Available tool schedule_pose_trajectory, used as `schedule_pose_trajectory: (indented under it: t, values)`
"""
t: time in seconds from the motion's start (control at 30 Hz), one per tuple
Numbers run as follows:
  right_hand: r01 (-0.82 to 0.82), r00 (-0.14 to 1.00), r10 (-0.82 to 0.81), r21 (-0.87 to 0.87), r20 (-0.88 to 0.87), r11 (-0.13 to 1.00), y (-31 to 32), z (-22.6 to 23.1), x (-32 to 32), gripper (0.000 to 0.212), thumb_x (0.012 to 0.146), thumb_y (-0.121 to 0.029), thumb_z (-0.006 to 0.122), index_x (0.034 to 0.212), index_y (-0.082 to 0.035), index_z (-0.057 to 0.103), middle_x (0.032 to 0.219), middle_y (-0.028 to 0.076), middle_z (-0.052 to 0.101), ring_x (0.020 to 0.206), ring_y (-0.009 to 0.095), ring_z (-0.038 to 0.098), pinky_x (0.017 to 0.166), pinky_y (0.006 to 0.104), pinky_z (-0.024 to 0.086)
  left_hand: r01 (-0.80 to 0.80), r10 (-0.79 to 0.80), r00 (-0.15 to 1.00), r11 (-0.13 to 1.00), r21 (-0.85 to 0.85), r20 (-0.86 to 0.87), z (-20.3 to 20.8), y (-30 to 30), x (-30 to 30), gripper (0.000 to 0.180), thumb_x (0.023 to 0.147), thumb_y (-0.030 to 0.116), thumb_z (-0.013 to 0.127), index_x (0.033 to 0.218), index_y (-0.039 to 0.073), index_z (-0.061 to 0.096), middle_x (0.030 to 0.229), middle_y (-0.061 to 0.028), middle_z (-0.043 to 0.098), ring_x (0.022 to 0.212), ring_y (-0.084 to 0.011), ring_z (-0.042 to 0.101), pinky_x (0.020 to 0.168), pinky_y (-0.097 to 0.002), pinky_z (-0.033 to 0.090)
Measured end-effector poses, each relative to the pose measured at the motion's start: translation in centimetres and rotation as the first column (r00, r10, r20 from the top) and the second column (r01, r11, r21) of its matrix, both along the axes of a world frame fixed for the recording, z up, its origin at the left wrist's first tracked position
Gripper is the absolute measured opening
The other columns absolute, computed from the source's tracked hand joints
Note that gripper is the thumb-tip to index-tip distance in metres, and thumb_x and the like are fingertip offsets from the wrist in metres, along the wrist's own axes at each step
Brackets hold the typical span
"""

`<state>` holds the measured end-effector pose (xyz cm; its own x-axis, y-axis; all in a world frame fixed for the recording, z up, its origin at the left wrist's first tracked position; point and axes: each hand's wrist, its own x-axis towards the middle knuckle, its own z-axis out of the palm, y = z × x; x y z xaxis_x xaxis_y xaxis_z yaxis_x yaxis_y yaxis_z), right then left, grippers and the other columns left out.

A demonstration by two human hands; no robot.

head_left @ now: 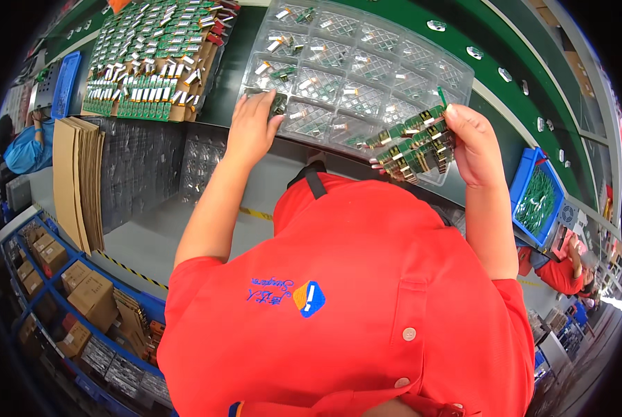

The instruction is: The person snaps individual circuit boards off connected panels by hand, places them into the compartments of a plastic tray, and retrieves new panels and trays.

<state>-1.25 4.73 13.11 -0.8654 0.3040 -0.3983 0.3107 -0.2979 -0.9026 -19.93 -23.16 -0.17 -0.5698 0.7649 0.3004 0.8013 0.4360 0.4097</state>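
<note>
My right hand (474, 142) pinches a fanned bunch of green circuit boards (415, 144) by its upper right end, over the near right part of a clear plastic tray (311, 76). The tray is split into many compartments, several with green boards and small white or silver parts in them. My left hand (250, 128) is at the tray's near left corner, thumb and fingers apart. Right beside its fingertips, a dark green board (278, 104) lies in the corner compartment. Whether the fingers touch that board I cannot tell.
Cardboard at the far left carries rows of green boards (147, 62) with silvery parts. A blue bin (536, 194) of thin green pieces stands at right. Upright cardboard sheets (75, 181) and blue shelves (116, 299) with boxes are at left. Other people (561, 274) work at both sides.
</note>
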Motion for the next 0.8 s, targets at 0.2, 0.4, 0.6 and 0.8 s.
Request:
schedule_pose_trajectory:
  t: [0.2,0.4,0.6,0.8]
  values:
    - [0.105,0.993,-0.104,0.015,-0.061,0.994,-1.2,0.0,0.0,0.023,0.086,-0.021,0.050,0.092,0.000,0.057,0.083,0.004,0.060,0.075,0.009,0.053,0.070,0.0232,0.040,-0.056,-0.367,0.583,0.872,0.487,0.724,7.2,4.5,5.3,0.032,0.089,0.023,0.043,0.111,0.000,0.051,0.111,-0.0107,0.053,0.104,-0.0207,0.049,0.091,-0.0322,0.034]
    - [0.171,0.977,-0.169,0.004,-0.128,0.985,-2.1,1.0,0.1,0.023,0.089,-0.020,0.046,0.100,-0.001,0.054,0.086,0.003,0.058,0.077,0.008,0.054,0.071,0.0211,0.041,-0.078,-0.584,0.398,0.747,0.661,0.708,10.0,8.8,8.4,0.047,0.089,0.035,0.044,0.119,-0.002,0.042,0.111,-0.0106,0.050,0.099,-0.0166,0.049,0.087,-0.0285,0.037]
    - [0.218,0.968,-0.215,0.008,-0.129,0.976,-2.1,-0.4,1.9,0.019,0.088,-0.018,0.048,0.097,-0.002,0.054,0.085,0.002,0.058,0.076,0.008,0.053,0.070,0.0212,0.041,-0.138,-0.545,0.052,0.826,0.547,0.837,9.9,10.0,8.6,0.035,0.090,0.029,0.045,0.108,0.000,0.053,0.089,-0.0045,0.058,0.085,-0.0113,0.053,0.078,-0.0254,0.041]
    - [0.198,0.962,-0.223,-0.162,-0.157,0.967,-1.6,-1.0,3.0,0.017,0.087,-0.017,0.048,0.094,-0.002,0.054,0.083,0.002,0.056,0.075,0.008,0.052,0.068,0.0214,0.040,-0.112,-0.618,-0.036,0.784,0.611,0.786,7.7,9.5,7.7,0.035,0.090,0.027,0.044,0.110,-0.001,0.052,0.091,-0.0077,0.059,0.086,-0.0135,0.054,0.077,-0.0283,0.043]
